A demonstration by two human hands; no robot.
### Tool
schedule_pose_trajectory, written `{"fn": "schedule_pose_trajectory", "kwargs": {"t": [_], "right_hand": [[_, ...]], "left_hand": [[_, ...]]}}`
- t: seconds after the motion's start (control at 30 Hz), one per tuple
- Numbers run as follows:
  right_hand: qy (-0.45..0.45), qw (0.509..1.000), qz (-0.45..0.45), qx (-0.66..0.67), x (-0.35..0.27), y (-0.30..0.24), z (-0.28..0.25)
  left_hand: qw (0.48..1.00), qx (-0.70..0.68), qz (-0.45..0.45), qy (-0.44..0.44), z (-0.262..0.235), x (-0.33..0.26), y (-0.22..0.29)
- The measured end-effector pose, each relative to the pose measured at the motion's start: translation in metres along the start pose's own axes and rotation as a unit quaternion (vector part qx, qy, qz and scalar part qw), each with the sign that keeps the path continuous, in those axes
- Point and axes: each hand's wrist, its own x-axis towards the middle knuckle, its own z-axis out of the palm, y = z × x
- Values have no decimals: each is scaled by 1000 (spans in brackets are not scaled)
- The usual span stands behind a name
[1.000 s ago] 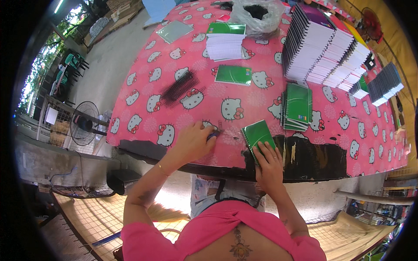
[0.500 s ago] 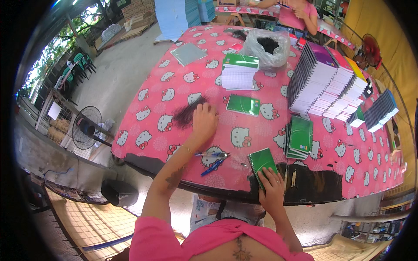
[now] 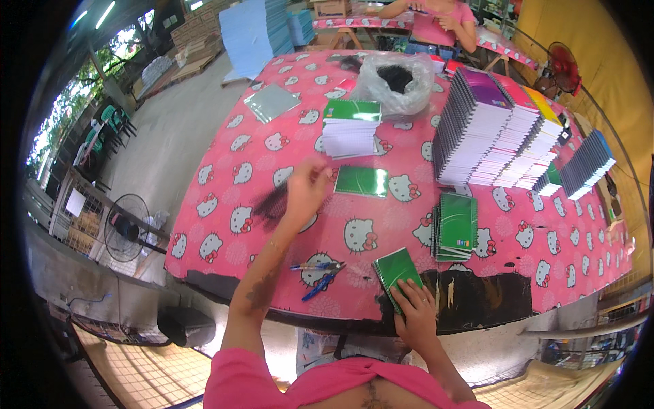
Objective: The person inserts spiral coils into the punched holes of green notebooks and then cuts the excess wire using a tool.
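My left hand (image 3: 308, 187) is beside a pile of thin black spiral coils (image 3: 271, 204). Its fingers are drawn together in a pinch and blurred, so what they hold cannot be made out. Near the front edge of the table my right hand (image 3: 415, 310) rests with fingers spread across the cover of a green spiral notebook (image 3: 394, 267). Between my arms lie a blue pen-like tool (image 3: 319, 286) and a second slim tool (image 3: 313, 266). A flat green notebook (image 3: 361, 182) lies just right of my left hand.
Green notebooks are stacked (image 3: 458, 221) at right. Behind them rise tall spiral notebook stacks (image 3: 473, 129). A stack of green-covered pages (image 3: 351, 133) stands before a plastic bag (image 3: 402, 92) with black contents. Clear sheets (image 3: 271, 102) lie far left. Another person (image 3: 439, 27) is across the table.
My left hand has moved off the coil pile, up and to the right, its fingers now pinched. My right hand stays on the notebook. The whole view has shifted slightly.
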Motion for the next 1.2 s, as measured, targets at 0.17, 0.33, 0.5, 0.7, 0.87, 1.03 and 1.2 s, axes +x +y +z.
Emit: {"fn": "schedule_pose_trajectory", "kwargs": {"t": [0.17,0.33,0.5,0.7,0.87,1.03,1.2], "right_hand": [[3,1000,13,4,-2,0,-2],[23,999,-28,6,0,-4,0],[148,931,120,312,-18,24,-7],[196,746,130,623,-1,39,-24],[264,766,114,575,21,39,-60],[299,796,112,514,27,66,-89],[408,738,161,512,46,62,-111]], "left_hand": [[881,-108,352,297,-25,59,174],[958,76,249,117,10,171,174],[952,-44,194,-234,82,40,127],[768,-339,-87,-536,62,-82,102],[851,-288,-31,-437,75,-80,149],[852,-297,91,-422,86,-59,195],[913,-10,405,-53,127,-56,194]]}}
